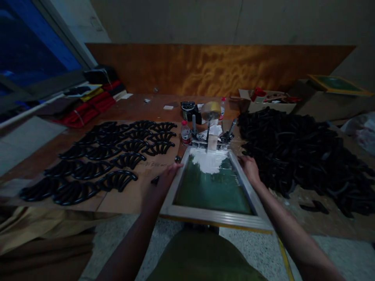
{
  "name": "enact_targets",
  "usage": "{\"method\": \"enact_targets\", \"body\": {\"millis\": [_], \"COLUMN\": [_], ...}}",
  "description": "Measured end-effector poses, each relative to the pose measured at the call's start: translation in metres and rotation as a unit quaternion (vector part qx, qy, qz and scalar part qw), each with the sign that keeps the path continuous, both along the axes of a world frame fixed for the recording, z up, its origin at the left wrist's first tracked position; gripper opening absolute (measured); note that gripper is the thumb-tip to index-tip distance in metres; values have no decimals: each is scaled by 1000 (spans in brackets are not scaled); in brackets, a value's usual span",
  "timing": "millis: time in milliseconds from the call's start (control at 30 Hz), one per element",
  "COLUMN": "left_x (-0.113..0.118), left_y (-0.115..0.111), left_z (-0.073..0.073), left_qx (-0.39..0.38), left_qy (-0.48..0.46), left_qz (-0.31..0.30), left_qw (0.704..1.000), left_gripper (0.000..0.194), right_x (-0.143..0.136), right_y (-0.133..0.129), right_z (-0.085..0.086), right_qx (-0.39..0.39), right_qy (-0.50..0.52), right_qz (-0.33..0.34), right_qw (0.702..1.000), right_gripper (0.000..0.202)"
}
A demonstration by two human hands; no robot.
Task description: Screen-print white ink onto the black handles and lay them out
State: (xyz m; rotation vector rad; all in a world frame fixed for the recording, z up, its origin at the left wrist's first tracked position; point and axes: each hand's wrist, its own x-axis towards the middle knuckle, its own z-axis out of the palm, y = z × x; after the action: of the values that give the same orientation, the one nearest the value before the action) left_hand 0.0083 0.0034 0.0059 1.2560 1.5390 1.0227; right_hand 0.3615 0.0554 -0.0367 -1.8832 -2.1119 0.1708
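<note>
left: black curved pieces (101, 151) in overlapping rows on cardboard (117, 203), rows running roughly left to right. left hand (171, 169) beside the left rail of the framed screen (215, 219); fingers bunched near a small dark object (177, 159), grip cannot be told. centre: screen lies before the torso, long axis seemingly pointing away from the person, far end at the clamps (227, 136); white paste (208, 160) toward that end. right hand (249, 168) beside the right rail, fingers curled, contents cannot be told. far right: heaped black pieces (278, 152).

Dark object (177, 159) at the left hand (172, 171), too small to tell
</note>
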Motion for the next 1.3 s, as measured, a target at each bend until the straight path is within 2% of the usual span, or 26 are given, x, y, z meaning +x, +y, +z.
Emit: {"method": "enact_targets", "body": {"millis": [67, 133, 167, 233, 333, 400, 467, 533, 600, 633, 700, 800, 900, 967, 1033, 1100, 1200, 1300], "left_x": [-3, -2, 0, 3, 5, 4, 3, 3, 3, 3, 4, 5, 6, 6, 5, 2, -5, -6], "left_y": [-12, -16, -17, -15, -13, -13, -13, -13, -13, -13, -13, -13, -13, -13, -13, -13, -12, -4], "left_z": [-25, -51, -62, -82, -97, -101, -102, -103, -102, -100, -96, -90, -88, -89, -87, -79, -52, -18], "left_qx": [-46, -70, -68, -60, -63, -73, -81, -83, -77, -74, -71, -68, -62, -62, -68, -68, -72, -56], "left_qy": [33, 30, 27, 15, -10, -11, -4, 0, -3, -3, -6, -12, -23, -25, -22, -19, -6, 8], "left_qz": [-29, -35, -37, -45, -52, -47, -40, -39, -36, -34, -27, -31, -29, -27, -31, -40, -33, -13], "left_qw": [998, 996, 997, 997, 997, 996, 996, 996, 996, 997, 997, 997, 997, 997, 997, 997, 997, 998], "left_gripper": [47, 53, 56, 60, 61, 61, 60, 60, 60, 60, 59, 57, 57, 57, 57, 59, 56, 52], "right_x": [-5, -29, -44, -72, -97, -100, -94, -86, -79, -78, -78, -82, -79, -75, -74, -78, -83, -64], "right_y": [19, 38, 46, 59, 59, 44, 24, 6, -1, -1, 3, -1, -18, -22, -13, 9, 48, 73], "right_z": [13, 25, 29, 34, 30, 22, 16, 15, 19, 21, 23, 10, -8, -11, -1, 17, 48, 69], "right_qx": [70, 116, 111, 54, -56, -72, -53, -43, -54, -62, -59, 1, 39, 34, 17, -2, -17, 17], "right_qy": [16, 6, -12, -57, -115, -135, -137, -122, -97, -83, -62, -73, -84, -66, -47, -44, -76, -85], "right_qz": [-4, 55, 93, 141, 151, 177, 251, 341, 396, 400, 366, 315, 349, 360, 331, 272, 153, 39], "right_qw": [997, 992, 989, 987, 980, 972, 957, 931, 911, 911, 927, 946, 933, 930, 942, 961, 985, 996], "right_gripper": [45, 54, 55, 43, 24, 21, 20, 20, 21, 21, 17, 17, 23, 24, 25, 32, 50, 57]}}
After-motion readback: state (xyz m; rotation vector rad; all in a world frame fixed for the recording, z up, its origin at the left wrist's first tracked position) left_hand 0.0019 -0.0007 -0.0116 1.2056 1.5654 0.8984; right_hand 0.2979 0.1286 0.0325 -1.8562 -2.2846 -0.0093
